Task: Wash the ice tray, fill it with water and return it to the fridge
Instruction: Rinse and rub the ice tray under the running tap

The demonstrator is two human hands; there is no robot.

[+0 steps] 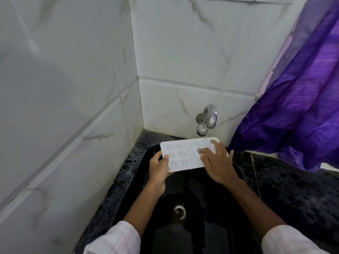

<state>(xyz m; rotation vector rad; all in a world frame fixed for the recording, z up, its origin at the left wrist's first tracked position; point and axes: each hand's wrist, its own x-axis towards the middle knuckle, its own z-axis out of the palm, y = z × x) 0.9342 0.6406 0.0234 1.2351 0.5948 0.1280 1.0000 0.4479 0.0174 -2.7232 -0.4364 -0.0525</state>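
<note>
A white ice tray (183,154) with star-shaped cells is held level over the black sink (194,182), right under the chrome tap (206,120). A thin stream of water falls from the tap onto the tray's far right end. My left hand (159,166) grips the tray's near left corner, thumb on top and fingers underneath. My right hand (217,162) lies flat on the tray's right part, fingers spread and straight over the cells, hiding that end.
White marble-look tiled walls meet in a corner behind the sink. A speckled black counter (286,182) runs along the right and left rims. A purple cloth (297,107) hangs at the right over the counter. The drain (179,211) sits in the sink's middle.
</note>
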